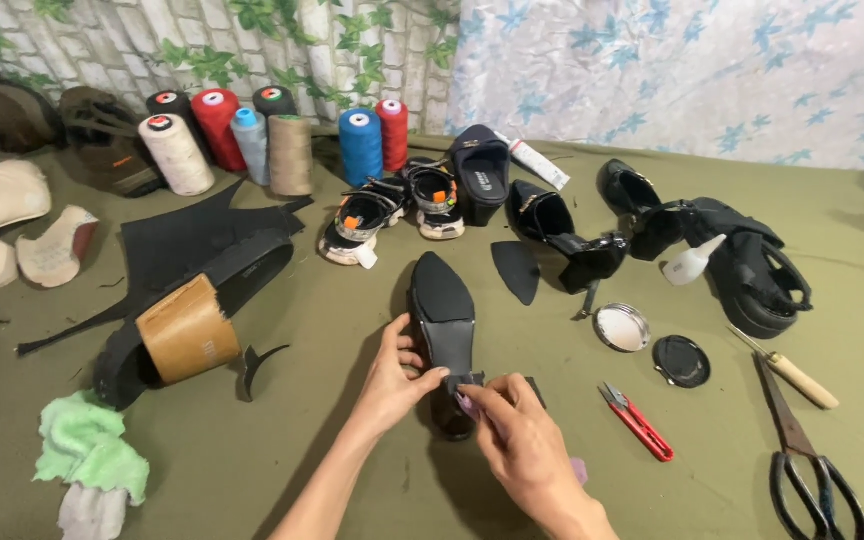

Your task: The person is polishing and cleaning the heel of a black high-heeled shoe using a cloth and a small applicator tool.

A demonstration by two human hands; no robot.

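A black heeled shoe lies sole-up on the olive cloth in the middle. My left hand grips its side near the heel, thumb across the sole. My right hand pinches a small dark piece against the heel end of the shoe. A loose black sole cut-out lies just beyond, to the right of the toe.
Red thread snips, a round tin and its black lid, large scissors and an awl lie to the right. Thread cones, other shoes, black sheet material with tape roll and green cloth surround.
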